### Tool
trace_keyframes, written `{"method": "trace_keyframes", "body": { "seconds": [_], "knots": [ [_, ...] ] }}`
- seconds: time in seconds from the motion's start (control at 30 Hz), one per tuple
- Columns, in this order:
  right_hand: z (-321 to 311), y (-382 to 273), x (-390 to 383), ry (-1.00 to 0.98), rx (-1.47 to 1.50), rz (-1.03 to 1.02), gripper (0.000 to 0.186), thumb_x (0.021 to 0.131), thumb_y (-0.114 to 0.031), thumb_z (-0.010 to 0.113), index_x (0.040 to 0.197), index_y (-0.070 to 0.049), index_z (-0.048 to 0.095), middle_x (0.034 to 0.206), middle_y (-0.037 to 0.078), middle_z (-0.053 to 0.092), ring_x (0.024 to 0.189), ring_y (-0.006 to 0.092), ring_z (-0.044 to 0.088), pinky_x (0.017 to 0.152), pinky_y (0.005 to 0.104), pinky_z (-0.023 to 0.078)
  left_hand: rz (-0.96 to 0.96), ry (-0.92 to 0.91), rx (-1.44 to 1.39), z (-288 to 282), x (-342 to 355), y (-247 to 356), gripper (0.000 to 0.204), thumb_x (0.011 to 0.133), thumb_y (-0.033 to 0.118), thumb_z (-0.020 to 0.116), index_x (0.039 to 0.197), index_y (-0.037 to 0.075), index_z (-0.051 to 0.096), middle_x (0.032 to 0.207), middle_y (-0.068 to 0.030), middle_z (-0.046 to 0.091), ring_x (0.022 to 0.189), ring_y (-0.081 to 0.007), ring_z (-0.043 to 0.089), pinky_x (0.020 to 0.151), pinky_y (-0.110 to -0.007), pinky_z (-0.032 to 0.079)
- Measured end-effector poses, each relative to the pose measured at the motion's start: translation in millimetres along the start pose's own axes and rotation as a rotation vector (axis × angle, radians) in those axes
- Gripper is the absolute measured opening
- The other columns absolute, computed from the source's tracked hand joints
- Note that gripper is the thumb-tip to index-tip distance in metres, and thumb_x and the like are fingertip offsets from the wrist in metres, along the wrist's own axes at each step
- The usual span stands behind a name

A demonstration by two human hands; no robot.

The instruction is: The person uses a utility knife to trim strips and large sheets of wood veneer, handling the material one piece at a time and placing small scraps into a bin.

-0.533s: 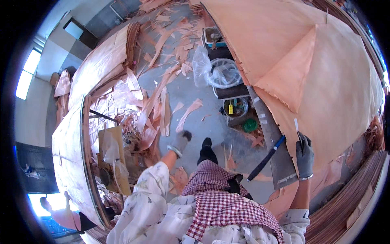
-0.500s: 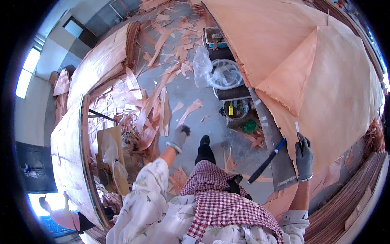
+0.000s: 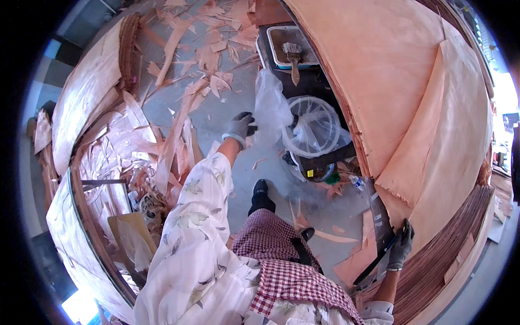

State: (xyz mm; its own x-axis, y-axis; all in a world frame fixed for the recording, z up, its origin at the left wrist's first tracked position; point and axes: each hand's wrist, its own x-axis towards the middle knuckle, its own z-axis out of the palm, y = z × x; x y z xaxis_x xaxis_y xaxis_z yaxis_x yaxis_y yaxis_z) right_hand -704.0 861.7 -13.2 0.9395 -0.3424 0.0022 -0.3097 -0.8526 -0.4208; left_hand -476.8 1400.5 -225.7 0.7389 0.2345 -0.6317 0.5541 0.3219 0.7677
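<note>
My left hand (image 3: 240, 125), in a dark-palmed grey glove, reaches forward over the floor. Its fingers are apart and hold nothing, just left of a clear plastic bag (image 3: 271, 105). At the near edge of a stack of reddish wood veneer sheets (image 3: 374, 70), my gloved right hand (image 3: 400, 248) has its fingers closed. What lies between them is hidden. A dark rod-like tool (image 3: 369, 269) with a blue part slants beside that hand; whether the hand touches it, I cannot tell. On the stack, the top sheet has a folded-over flap (image 3: 414, 146) with a ragged edge.
Beside the stack are a tray (image 3: 277, 31) with a brush (image 3: 293, 59), a round plastic-wrapped hoop (image 3: 290, 143) and a bucket (image 3: 326, 174). Veneer scraps (image 3: 181, 116) litter the floor. Another veneer stack (image 3: 86, 97) stands left, with more layered sheets (image 3: 449, 254) at right.
My view has shifted. My left hand has moved forward towards the plastic bag. The right hand now sits lower in view, by the veneer edge; the light strip it held no longer shows.
</note>
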Motion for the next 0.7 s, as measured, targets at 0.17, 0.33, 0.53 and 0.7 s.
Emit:
{"method": "trace_keyframes", "body": {
  "seconds": [0.17, 0.33, 0.53, 0.7],
  "knots": [
    [12.6, 7.2, -2.2, 0.029, 0.017, 0.104, 0.033, 0.092, -0.014, 0.048, 0.122, 0.0, 0.049, 0.12, 0.011, 0.05, 0.112, 0.02, 0.046, 0.096, 0.031, 0.036, 0.13, -0.256, 0.5, 37.9, 4.5, -0.4, 0.042, 0.081, 0.006, 0.051, 0.122, 0.008, 0.051, 0.107, -0.0117, 0.058, 0.081, -0.025, 0.061, 0.063, -0.035, 0.05],
    [3.9, 5.0, 5.3, -0.086, 0.113, 0.089, 0.034, 0.091, -0.012, 0.047, 0.123, -0.001, 0.047, 0.121, 0.013, 0.047, 0.113, 0.0235, 0.045, 0.097, 0.0327, 0.035, 0.074, -0.213, 0.718, 39.7, -3.0, 1.2, 0.03, 0.08, 0.019, 0.057, 0.106, 0.005, 0.06, 0.092, -0.0121, 0.064, 0.073, -0.0221, 0.063, 0.064, -0.035, 0.049],
    [-27.8, -27.9, 20.7, -0.103, -0.149, 0.022, 0.031, 0.092, -0.014, 0.044, 0.12, 0.0, 0.049, 0.112, 0.014, 0.049, 0.107, 0.0257, 0.047, 0.094, 0.0338, 0.035, 0.131, 0.012, 0.509, 11.1, -73.8, 46.3, 0.023, 0.082, 0.025, 0.059, 0.085, 0.001, 0.059, 0.066, -0.0064, 0.06, 0.057, -0.0135, 0.057, 0.053, -0.028, 0.047],
    [-26.5, -117.3, 36.9, -0.145, -0.044, -0.18, 0.033, 0.091, -0.011, 0.046, 0.12, 0.004, 0.049, 0.118, 0.017, 0.052, 0.108, 0.026, 0.05, 0.094, 0.0322, 0.037, 0.262, -0.008, 0.154, -18.4, -127.4, 56.1, 0.017, 0.084, 0.019, 0.057, 0.084, 0.003, 0.057, 0.066, -0.0017, 0.055, 0.055, -0.0087, 0.051, 0.048, -0.023, 0.043]
  ]
}}
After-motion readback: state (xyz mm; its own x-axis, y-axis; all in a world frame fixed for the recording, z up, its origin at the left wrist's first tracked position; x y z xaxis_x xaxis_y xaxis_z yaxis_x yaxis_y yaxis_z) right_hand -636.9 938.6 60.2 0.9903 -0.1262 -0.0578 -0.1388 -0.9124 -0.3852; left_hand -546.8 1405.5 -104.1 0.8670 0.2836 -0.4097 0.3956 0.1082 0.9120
